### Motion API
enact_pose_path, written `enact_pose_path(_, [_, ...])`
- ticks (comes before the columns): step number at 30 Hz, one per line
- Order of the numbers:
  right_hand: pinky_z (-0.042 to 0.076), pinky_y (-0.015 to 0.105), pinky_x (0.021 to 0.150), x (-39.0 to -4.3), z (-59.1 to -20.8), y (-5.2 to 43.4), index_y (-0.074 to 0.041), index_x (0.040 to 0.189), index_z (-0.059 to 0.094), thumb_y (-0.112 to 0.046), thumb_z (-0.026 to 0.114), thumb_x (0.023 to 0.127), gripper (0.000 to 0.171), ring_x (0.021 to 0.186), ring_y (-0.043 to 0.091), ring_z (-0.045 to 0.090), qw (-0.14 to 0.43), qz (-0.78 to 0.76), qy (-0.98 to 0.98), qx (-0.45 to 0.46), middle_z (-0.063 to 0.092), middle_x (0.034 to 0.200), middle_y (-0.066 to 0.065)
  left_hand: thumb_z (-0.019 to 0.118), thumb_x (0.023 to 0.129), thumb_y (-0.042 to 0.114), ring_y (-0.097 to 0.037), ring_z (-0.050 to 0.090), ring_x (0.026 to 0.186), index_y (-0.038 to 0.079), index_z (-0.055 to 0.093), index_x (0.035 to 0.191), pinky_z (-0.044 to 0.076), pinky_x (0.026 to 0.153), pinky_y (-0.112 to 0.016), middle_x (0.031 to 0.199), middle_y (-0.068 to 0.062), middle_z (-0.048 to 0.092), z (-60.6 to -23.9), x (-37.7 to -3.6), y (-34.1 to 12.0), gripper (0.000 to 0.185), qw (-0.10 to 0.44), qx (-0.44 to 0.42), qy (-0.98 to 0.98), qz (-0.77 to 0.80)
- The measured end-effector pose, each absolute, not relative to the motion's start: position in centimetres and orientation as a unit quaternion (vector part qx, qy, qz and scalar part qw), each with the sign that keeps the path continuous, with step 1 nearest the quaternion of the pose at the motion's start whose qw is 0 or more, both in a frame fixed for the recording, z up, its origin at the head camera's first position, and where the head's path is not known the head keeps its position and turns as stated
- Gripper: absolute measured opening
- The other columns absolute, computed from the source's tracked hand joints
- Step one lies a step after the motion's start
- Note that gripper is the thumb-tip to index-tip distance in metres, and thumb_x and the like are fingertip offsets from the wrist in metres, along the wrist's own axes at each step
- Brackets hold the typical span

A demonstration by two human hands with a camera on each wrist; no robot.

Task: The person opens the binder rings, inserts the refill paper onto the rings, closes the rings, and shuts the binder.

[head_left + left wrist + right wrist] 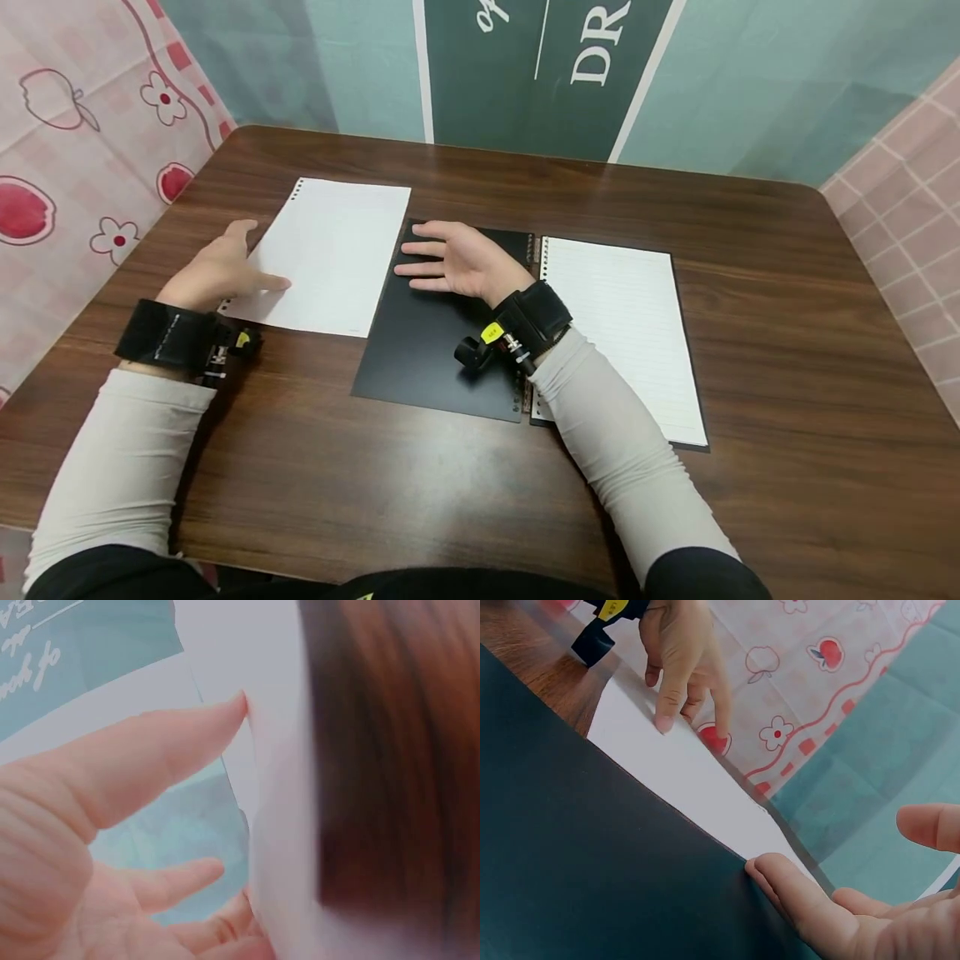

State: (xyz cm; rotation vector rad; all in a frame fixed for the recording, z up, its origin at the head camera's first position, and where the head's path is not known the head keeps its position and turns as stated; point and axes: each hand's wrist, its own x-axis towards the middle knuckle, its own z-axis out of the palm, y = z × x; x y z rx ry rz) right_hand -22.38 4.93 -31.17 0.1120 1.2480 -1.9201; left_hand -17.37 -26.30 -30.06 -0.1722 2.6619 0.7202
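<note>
A loose white punched sheet point(328, 254) lies on the dark wooden table point(480, 492), left of an open black ring binder. My left hand point(221, 271) rests on the sheet's left edge with straight fingers, one fingertip point(664, 720) pressing the paper. My right hand point(453, 260) lies flat with spread fingers on the binder's black left cover point(435, 350). The binder's right side holds lined white paper point(622, 325). In the left wrist view my left fingers point(150, 761) touch the blurred sheet edge point(274, 825). The right wrist view has my right fingers point(795, 889) on the black cover point(577, 855).
A pink patterned cloth point(82, 142) hangs at the left. A teal backdrop with a dark banner point(547, 67) stands behind the table, and pink tiles point(907, 208) are at the right. Bare table surface lies in front and to the right.
</note>
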Motion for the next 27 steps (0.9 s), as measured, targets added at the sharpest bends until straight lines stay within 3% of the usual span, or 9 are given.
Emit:
enact_pose_path(3, [0.033, 0.051, 0.116, -22.4, -31.2, 4.9, -0.017, 0.157, 0.024, -0.020, 0.045, 0.106, 0.055, 0.140, 0.040, 0.045, 0.411, -0.763, 0.498, 0.043, 0.038, 0.157, 0.015, 0.063, 0.095, 0.025, -0.053, 0.042, 0.123, -0.009, 0.002, 0.154, 0.042, 0.096, -0.063, 0.138, -0.043, 0.037, -30.0, -17.2, -27.0, 0.091, 0.188, -0.059, 0.939, 0.281])
enact_pose_path(8, [0.034, 0.051, 0.116, -22.4, -31.3, 5.1, -0.015, 0.156, 0.027, -0.020, 0.045, 0.106, 0.054, 0.140, 0.039, 0.046, 0.413, -0.762, 0.497, 0.042, 0.040, 0.156, 0.015, 0.056, 0.100, 0.025, -0.031, 0.058, 0.096, -0.010, 0.026, 0.151, 0.049, 0.075, -0.035, 0.120, -0.034, 0.056, -30.0, -17.1, -28.3, 0.068, 0.167, -0.044, 0.936, 0.307])
enact_pose_path(11, [0.034, 0.051, 0.116, -22.4, -31.4, 5.1, -0.014, 0.155, 0.030, -0.020, 0.046, 0.106, 0.052, 0.140, 0.037, 0.046, 0.418, -0.760, 0.497, 0.041, 0.042, 0.156, 0.014, 0.055, 0.101, 0.025, -0.015, 0.055, 0.077, -0.007, 0.037, 0.148, 0.045, 0.063, -0.027, 0.108, -0.024, 0.062, -29.7, -17.1, -29.0, 0.059, 0.149, -0.040, 0.937, 0.313])
enact_pose_path(14, [0.033, 0.050, 0.117, -22.5, -31.5, 5.0, -0.013, 0.154, 0.032, -0.021, 0.046, 0.106, 0.051, 0.141, 0.035, 0.045, 0.423, -0.758, 0.494, 0.040, 0.042, 0.155, 0.013, 0.054, 0.102, 0.028, -0.012, 0.046, 0.062, -0.003, 0.040, 0.148, 0.040, 0.054, -0.030, 0.105, -0.017, 0.063, -29.2, -16.9, -29.7, 0.057, 0.137, -0.056, 0.934, 0.327])
enact_pose_path(18, [0.032, 0.049, 0.118, -22.5, -31.6, 4.7, -0.011, 0.154, 0.032, -0.023, 0.044, 0.107, 0.051, 0.141, 0.035, 0.044, 0.436, -0.757, 0.485, 0.041, 0.042, 0.156, 0.013, 0.055, 0.101, 0.035, -0.011, 0.042, 0.057, 0.001, 0.039, 0.150, 0.037, 0.051, -0.030, 0.093, 0.011, 0.064, -29.0, -16.9, -30.6, 0.061, 0.133, -0.082, 0.919, 0.362])
enact_pose_path(20, [0.031, 0.048, 0.118, -22.4, -31.6, 4.5, -0.010, 0.155, 0.030, -0.024, 0.044, 0.107, 0.052, 0.142, 0.035, 0.044, 0.446, -0.756, 0.478, 0.041, 0.042, 0.156, 0.013, 0.056, 0.100, 0.037, -0.007, 0.044, 0.061, 0.002, 0.040, 0.150, 0.038, 0.054, -0.028, 0.083, 0.028, 0.057, -29.1, -17.0, -30.9, 0.064, 0.134, -0.084, 0.916, 0.369])
enact_pose_path(27, [0.031, 0.048, 0.118, -22.3, -31.8, 3.8, -0.007, 0.155, 0.027, -0.030, 0.044, 0.106, 0.057, 0.142, 0.035, 0.043, 0.461, -0.754, 0.466, 0.043, 0.043, 0.154, 0.017, 0.057, 0.100, 0.036, -0.002, 0.046, 0.073, 0.002, 0.039, 0.150, 0.039, 0.062, -0.023, 0.079, 0.034, 0.056, -29.0, -17.1, -30.2, 0.063, 0.142, -0.056, 0.913, 0.378])
